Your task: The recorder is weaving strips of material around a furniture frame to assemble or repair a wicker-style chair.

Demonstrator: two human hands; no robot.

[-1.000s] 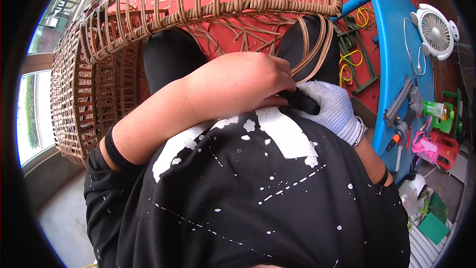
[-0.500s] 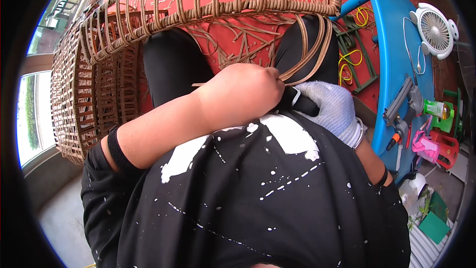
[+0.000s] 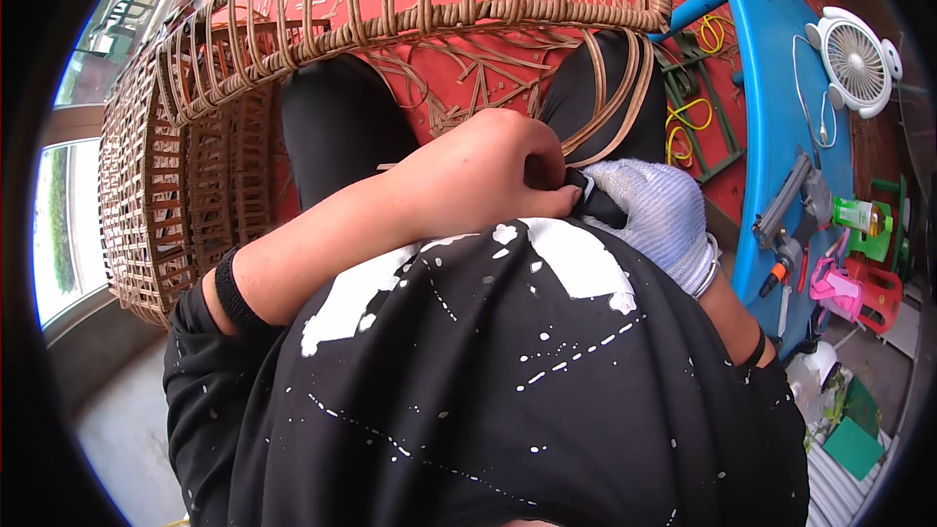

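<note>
My bare left hand (image 3: 498,166) is over my lap, its fingers curled in and the thumb meeting the fingertips. What it pinches, if anything, is hidden. Several brown weaving strips (image 3: 625,102) loop down from the wicker frame (image 3: 439,15) and pass behind this hand. Beside it, my right hand (image 3: 649,205) wears a pale knitted glove, its fingers bent around a black thing (image 3: 597,203) with a white edge. I cannot tell whether that is shirt cloth or a tool. The two hands almost touch in front of my black shirt.
Cut strips lie scattered over the red floor (image 3: 468,88). A large woven piece (image 3: 146,185) stands at the left. On the right, a blue table (image 3: 756,49) carries a small white fan (image 3: 857,60), a power tool (image 3: 795,210) and a green bottle (image 3: 859,216).
My left hand has turned so that its thumb and curled fingers now show, with the thumb lower and farther right. My gloved right hand has barely moved.
</note>
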